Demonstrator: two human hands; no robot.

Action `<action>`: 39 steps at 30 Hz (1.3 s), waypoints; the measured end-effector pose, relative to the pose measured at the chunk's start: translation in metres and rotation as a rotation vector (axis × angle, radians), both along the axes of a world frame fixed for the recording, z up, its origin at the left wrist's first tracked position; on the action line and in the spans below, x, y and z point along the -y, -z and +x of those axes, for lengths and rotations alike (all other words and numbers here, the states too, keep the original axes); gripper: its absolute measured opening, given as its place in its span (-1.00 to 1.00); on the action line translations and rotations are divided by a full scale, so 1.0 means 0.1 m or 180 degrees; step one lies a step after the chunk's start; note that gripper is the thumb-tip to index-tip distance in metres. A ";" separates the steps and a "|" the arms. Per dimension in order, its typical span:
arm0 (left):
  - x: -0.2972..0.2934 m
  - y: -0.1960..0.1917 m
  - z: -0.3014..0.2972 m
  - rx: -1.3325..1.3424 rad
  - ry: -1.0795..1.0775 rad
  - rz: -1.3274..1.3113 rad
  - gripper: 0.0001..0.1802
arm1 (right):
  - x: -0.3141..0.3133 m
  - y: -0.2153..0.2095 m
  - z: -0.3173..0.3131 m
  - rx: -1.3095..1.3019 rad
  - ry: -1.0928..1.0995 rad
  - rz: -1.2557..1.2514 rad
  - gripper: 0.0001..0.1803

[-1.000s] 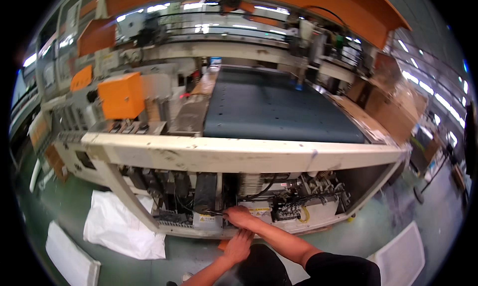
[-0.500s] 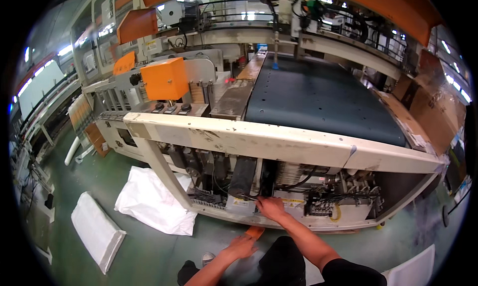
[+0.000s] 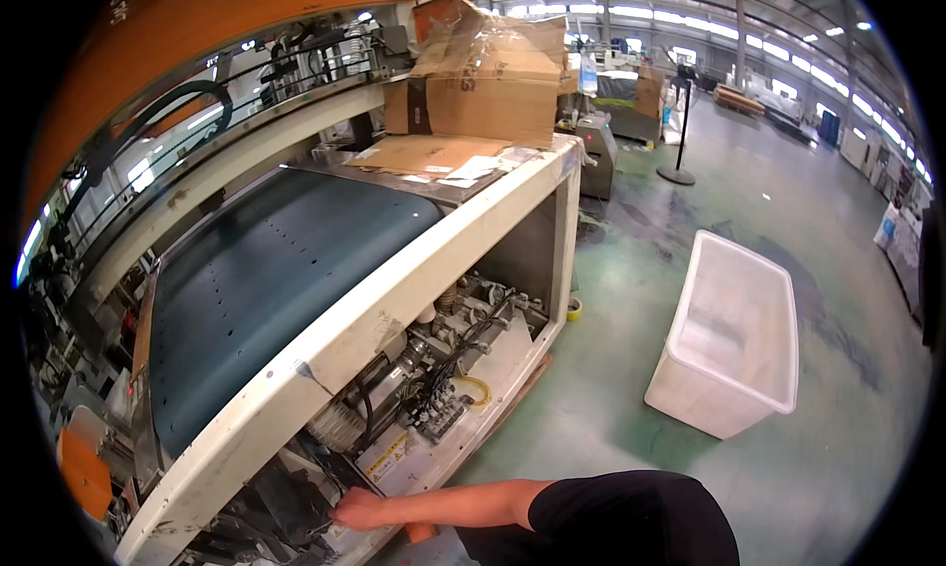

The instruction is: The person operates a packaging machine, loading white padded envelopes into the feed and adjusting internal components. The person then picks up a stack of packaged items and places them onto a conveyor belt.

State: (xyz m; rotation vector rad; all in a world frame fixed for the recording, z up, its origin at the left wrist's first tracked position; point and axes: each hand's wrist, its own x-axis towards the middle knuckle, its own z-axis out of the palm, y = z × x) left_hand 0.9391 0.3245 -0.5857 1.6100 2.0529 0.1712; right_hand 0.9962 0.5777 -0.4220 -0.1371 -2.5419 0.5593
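Note:
My right hand (image 3: 357,510) reaches into the low open bay of a conveyor machine, by the inner edge of its base plate. Its fingers are curled, and whatever they grip is hidden. Close beside it are a dark roller-like part (image 3: 286,497) and thin black cables. Below my right forearm, a piece of an orange object (image 3: 421,532) shows. My left hand is out of the picture. Over the bay runs the machine's cream frame beam (image 3: 296,369), with the perforated dark green belt (image 3: 286,261) behind it.
Valves and wiring (image 3: 439,413) fill the bay to the right. A cardboard box (image 3: 493,83) rests on the machine's far end. A white plastic tub (image 3: 734,330) stands on the green floor at right. Farther back is a black post (image 3: 680,133) on a round base.
The view has swung to the right, bringing the white tub and factory floor into sight. My left hand has left the picture. My right hand stays at the same part of the bay.

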 end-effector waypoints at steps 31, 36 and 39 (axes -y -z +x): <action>-0.36 -1.16 0.32 0.0016 -0.0649 -0.0431 -0.40 | 0.11 -0.25 0.00 0.0884 0.0019 0.0043 -0.67; -0.41 -1.14 0.33 -0.0031 -0.0696 -0.0505 -0.42 | 0.12 -0.20 0.01 0.0745 0.0011 0.0052 -0.70; -0.44 -1.28 0.33 -0.0054 -0.0581 -0.0558 -0.35 | 0.10 -0.24 0.01 0.0803 0.0044 0.0048 -0.70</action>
